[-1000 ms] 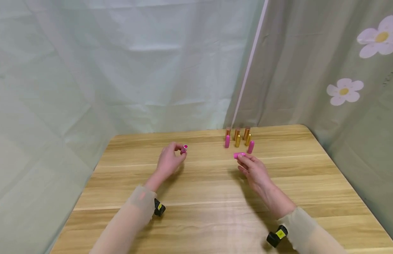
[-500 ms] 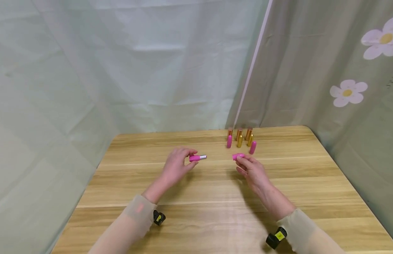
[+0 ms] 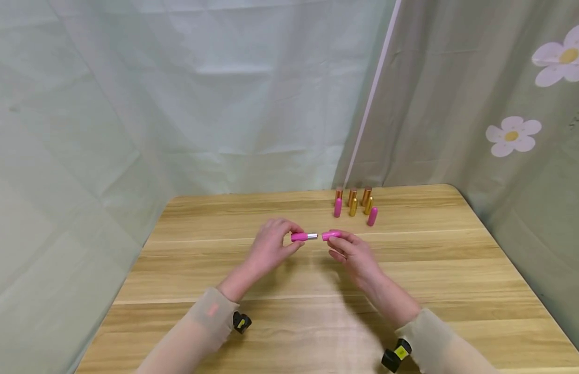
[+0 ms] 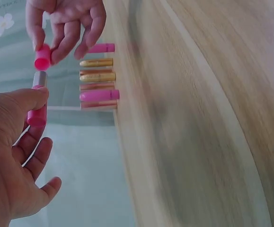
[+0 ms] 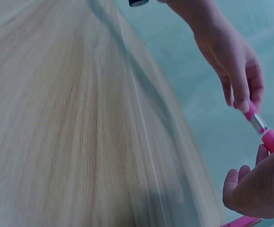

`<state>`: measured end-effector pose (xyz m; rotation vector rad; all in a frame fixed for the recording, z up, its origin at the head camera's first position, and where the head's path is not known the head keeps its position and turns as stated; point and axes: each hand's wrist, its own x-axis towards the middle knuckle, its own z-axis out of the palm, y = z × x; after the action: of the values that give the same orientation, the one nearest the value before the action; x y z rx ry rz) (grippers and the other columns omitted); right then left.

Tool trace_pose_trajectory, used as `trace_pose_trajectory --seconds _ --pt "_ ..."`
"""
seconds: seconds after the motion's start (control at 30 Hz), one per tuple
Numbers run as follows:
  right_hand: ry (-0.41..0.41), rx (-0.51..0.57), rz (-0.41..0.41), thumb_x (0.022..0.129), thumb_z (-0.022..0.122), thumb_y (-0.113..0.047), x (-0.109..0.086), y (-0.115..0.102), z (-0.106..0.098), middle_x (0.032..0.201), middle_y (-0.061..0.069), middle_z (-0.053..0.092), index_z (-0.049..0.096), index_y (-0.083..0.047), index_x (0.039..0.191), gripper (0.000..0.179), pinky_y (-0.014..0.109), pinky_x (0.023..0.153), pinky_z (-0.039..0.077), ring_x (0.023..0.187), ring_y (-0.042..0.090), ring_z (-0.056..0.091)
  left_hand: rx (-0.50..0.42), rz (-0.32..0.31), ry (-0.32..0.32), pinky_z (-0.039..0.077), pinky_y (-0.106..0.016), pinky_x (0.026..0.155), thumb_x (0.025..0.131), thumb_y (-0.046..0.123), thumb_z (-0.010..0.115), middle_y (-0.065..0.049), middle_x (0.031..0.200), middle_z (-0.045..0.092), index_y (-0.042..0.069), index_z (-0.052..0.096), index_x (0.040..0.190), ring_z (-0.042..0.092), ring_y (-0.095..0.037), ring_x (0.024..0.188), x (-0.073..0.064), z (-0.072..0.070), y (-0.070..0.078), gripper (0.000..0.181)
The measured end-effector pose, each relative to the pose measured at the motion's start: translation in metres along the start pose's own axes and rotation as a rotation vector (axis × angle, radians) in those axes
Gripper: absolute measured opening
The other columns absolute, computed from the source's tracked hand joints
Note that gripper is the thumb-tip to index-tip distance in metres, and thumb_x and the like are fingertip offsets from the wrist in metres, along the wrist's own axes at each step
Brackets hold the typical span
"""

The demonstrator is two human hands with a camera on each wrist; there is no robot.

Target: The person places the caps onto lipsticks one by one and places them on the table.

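My left hand (image 3: 272,244) pinches a pink lipstick tube (image 3: 299,237) between thumb and fingers, its silver inner sleeve (image 4: 39,79) pointing right. Facing it, my right hand (image 3: 357,255) holds a pink lipstick cap (image 3: 330,236) by its closed end, the mouth turned toward the sleeve. A narrow gap separates cap and sleeve in the head view. In the left wrist view the cap's open mouth shows just beyond the sleeve's tip. Both pieces are held in the air, roughly in line. From the right wrist side, the sleeve's tip appears close to the cap's rim.
Several lipsticks stand upright at the back of the wooden table (image 3: 289,332): copper ones (image 3: 352,196) behind, gold ones (image 3: 353,208) and a pink one (image 3: 338,208) in front, another pink one (image 3: 372,216) nearer. A pale curtain (image 3: 252,104) hangs close behind the table's far edge.
My left hand has turned the tube from facing the head camera to pointing right, and moved right. My right hand has carried the cap left, narrowing the gap between them.
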<state>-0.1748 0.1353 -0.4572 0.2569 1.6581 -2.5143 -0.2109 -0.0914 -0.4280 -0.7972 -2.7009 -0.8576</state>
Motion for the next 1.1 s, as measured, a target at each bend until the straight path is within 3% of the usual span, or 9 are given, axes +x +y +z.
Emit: trace_pose_trajectory --seconds 0.27,0.67,1.1 --pt "0.007 0.001 -0.032 0.098 0.066 -0.005 0.0 0.007 0.01 0.103 0.002 0.068 0.062 0.004 0.118 0.023 0.053 0.112 0.039 0.111 0.025 0.062 -0.02 0.011 0.0 0.044 -0.044 0.094 0.088 0.023 0.083 0.006 0.104 0.067 0.02 0.075 0.104 0.057 -0.019 0.104 0.0 0.007 0.006 0.018" --pt "-0.009 0.018 -0.009 0.097 0.068 -0.007 -0.001 0.012 0.016 0.108 0.005 0.065 0.062 0.003 0.115 0.022 0.05 0.109 0.043 0.119 0.032 0.059 -0.041 0.047 0.003 0.045 -0.042 0.093 0.089 0.023 0.083 0.005 0.106 0.069 0.017 0.074 0.108 0.057 -0.019 0.102 -0.001 0.012 0.01 0.022" --pt "-0.008 0.044 0.007 0.098 0.067 -0.009 0.0 0.014 0.016 0.103 0.003 0.069 0.066 -0.003 0.105 0.009 0.048 0.109 0.044 0.113 0.026 0.063 -0.04 0.031 0.0 0.046 -0.04 0.094 0.089 0.028 0.082 0.005 0.106 0.069 0.017 0.076 0.109 0.057 -0.018 0.104 -0.001 0.013 0.013 0.024"
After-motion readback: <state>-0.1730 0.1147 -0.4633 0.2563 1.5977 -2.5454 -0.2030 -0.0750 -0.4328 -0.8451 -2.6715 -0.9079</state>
